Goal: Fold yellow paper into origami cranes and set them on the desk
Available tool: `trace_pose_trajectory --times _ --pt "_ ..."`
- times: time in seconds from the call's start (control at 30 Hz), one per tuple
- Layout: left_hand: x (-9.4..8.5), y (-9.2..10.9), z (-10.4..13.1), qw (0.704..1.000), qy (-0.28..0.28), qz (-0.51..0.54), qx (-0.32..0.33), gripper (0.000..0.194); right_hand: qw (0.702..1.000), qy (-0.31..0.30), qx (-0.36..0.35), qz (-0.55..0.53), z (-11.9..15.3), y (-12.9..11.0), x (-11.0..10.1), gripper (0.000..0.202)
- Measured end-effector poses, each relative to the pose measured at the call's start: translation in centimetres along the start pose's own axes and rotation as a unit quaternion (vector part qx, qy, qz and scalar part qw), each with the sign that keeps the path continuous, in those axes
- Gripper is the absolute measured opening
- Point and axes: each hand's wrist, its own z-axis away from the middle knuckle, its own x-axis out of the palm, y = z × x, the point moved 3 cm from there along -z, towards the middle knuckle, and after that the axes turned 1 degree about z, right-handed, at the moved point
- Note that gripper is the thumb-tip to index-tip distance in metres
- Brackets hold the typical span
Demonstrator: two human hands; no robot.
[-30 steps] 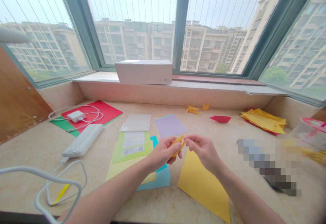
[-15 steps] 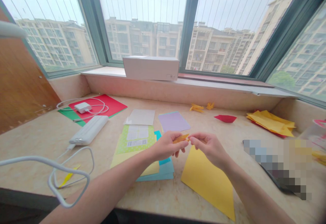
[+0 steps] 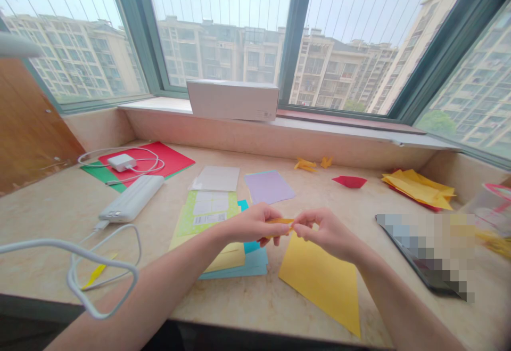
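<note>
A small folded piece of orange-yellow paper (image 3: 284,221) is held between my two hands above the counter. My left hand (image 3: 261,224) grips its body, thumb on top and fingers underneath. At its right end, the fingertips of my right hand (image 3: 319,231) pinch the tip; the fingers hide part of the folds. Below my right hand lies a flat yellow paper sheet (image 3: 323,282). Under my left wrist are pale yellow and blue sheets (image 3: 255,263) and a green dotted packet with a label (image 3: 207,210).
Purple paper (image 3: 269,187), small folded orange pieces (image 3: 305,165) and a folded red piece (image 3: 350,181) lie farther back. Yellow sheets (image 3: 419,187) and a tablet-like device (image 3: 423,255) are right. A power bank (image 3: 131,197) with looping white cable (image 3: 104,313) lies left. A white box (image 3: 233,100) stands on the sill.
My hands still hold the folded paper, which now lies more level, with my fingertips slightly lower on it. The whole view has shifted a little.
</note>
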Motion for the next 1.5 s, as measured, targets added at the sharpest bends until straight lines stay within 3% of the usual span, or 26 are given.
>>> trace_pose_trajectory --times 0.23,0.4,0.5,0.63,1.03,1.37,1.5 --pt "-0.1 0.0 -0.1 1.0 0.007 0.001 0.003 0.043 0.995 0.029 0.043 -0.08 -0.3 0.5 0.6 0.018" --pt "0.1 0.4 -0.2 0.999 0.023 0.021 0.009 0.043 0.996 0.074 -0.035 -0.031 -0.3 0.0 0.3 0.016" --pt "0.3 0.4 -0.3 0.999 0.042 0.016 0.008 0.044 0.995 0.066 -0.069 -0.008 -0.4 -0.1 0.4 0.017" --pt "0.3 0.1 -0.4 0.998 0.065 0.014 0.007 0.044 0.994 0.075 -0.075 -0.022 -0.5 0.0 0.3 0.017" --pt "0.8 0.6 -0.5 0.995 0.066 0.077 0.015 0.047 0.983 0.128 -0.085 -0.104 -0.7 0.1 0.5 0.02" --pt "1.3 0.4 -0.7 0.981 0.141 0.126 0.042 0.044 0.957 0.212 -0.052 -0.192 -1.3 1.0 1.1 0.024" --pt "1.5 0.6 -0.8 0.977 0.177 0.11 0.045 0.045 0.958 0.2 -0.034 -0.202 -1.3 0.6 1.2 0.024"
